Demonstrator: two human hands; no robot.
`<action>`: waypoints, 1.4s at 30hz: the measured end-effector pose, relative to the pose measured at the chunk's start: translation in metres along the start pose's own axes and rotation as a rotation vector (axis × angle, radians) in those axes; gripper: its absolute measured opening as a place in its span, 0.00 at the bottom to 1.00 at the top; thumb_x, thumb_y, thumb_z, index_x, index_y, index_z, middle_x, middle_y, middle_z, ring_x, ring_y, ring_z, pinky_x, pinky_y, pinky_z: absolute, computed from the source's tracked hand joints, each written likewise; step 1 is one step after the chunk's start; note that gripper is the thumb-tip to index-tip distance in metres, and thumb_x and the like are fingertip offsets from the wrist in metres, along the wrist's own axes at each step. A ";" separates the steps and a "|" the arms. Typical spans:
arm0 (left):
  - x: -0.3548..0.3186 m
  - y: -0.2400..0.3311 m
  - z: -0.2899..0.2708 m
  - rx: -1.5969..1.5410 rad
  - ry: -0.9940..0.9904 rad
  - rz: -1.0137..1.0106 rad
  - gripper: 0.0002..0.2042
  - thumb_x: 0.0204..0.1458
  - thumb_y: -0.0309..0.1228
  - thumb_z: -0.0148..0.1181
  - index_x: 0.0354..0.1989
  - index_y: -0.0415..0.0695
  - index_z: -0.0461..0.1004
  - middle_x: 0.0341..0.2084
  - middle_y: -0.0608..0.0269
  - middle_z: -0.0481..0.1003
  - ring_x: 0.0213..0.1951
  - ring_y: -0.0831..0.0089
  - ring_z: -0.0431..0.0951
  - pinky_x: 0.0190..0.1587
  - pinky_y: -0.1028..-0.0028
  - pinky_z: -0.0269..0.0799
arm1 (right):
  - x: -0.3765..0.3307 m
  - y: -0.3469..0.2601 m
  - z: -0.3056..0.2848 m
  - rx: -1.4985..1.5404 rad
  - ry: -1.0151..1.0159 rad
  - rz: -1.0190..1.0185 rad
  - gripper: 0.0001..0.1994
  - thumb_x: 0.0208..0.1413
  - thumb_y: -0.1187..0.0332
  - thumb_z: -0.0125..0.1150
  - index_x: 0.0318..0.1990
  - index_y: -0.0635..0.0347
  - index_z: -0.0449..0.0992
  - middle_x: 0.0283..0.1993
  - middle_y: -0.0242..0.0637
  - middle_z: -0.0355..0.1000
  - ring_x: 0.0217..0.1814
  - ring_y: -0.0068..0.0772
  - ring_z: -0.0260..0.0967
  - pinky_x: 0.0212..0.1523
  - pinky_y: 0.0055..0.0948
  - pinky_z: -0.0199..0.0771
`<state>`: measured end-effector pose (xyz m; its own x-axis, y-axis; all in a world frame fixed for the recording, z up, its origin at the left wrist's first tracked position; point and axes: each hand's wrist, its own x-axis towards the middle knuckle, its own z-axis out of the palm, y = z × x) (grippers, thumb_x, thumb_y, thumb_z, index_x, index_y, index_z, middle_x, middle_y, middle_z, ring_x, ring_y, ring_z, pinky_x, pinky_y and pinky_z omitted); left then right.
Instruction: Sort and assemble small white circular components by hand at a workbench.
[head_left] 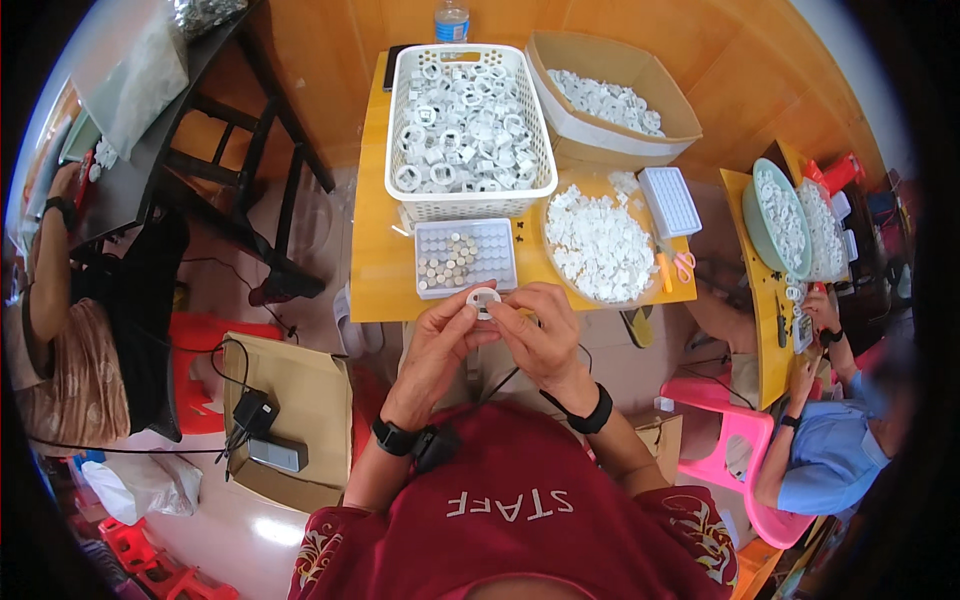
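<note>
Between my two hands, over the table's front edge, is a small white plastic ring-shaped part (484,297). My left hand (440,335) pinches it from the left. From the right, the fingers of my right hand (545,332) press on it; whether they hold anything smaller is hidden. Just beyond my hands lies a white compartment tray (490,240) with several round, coin-like metal discs (447,262) in it. Behind that stands a white basket (474,207) heaped with similar white ring parts (460,120). A round tray of small white pieces (598,245) is at the right.
An open cardboard box (640,143) of white parts, a white-blue tray (670,200), pink scissors (684,265) and a bottle (452,22) are on the yellow table (372,270). A box with a charger (255,410) lies at left. Co-workers (830,450) sit on both sides.
</note>
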<state>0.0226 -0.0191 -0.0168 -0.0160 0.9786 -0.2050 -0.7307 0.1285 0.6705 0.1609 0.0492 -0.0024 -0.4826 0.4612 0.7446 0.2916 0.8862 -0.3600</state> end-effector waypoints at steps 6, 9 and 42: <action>-0.003 -0.008 -0.003 -0.043 -0.092 0.015 0.18 0.52 0.29 0.52 0.52 0.39 0.64 0.42 0.61 0.71 0.42 0.75 0.72 0.45 0.75 0.70 | -0.005 -0.014 -0.016 0.354 -0.071 0.396 0.20 0.33 0.76 0.65 0.41 0.57 0.74 0.36 0.36 0.66 0.36 0.33 0.65 0.33 0.26 0.68; -0.002 -0.006 0.003 -0.005 -0.077 -0.006 0.17 0.50 0.28 0.56 0.49 0.39 0.65 0.40 0.61 0.71 0.41 0.75 0.72 0.45 0.75 0.70 | -0.004 -0.015 -0.025 0.479 -0.100 0.513 0.22 0.34 0.75 0.66 0.43 0.57 0.73 0.38 0.36 0.66 0.36 0.31 0.65 0.33 0.25 0.68; -0.015 0.002 -0.044 -0.214 0.025 0.048 0.12 0.54 0.30 0.50 0.44 0.38 0.66 0.37 0.47 0.73 0.35 0.67 0.77 0.39 0.74 0.76 | 0.008 0.034 0.054 0.130 -0.144 0.330 0.05 0.41 0.77 0.58 0.29 0.62 0.75 0.28 0.36 0.66 0.32 0.38 0.64 0.32 0.32 0.64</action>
<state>-0.0088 -0.0408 -0.0443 -0.0698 0.9781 -0.1960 -0.8568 0.0419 0.5139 0.1227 0.0853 -0.0391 -0.4943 0.7156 0.4936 0.3479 0.6832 -0.6420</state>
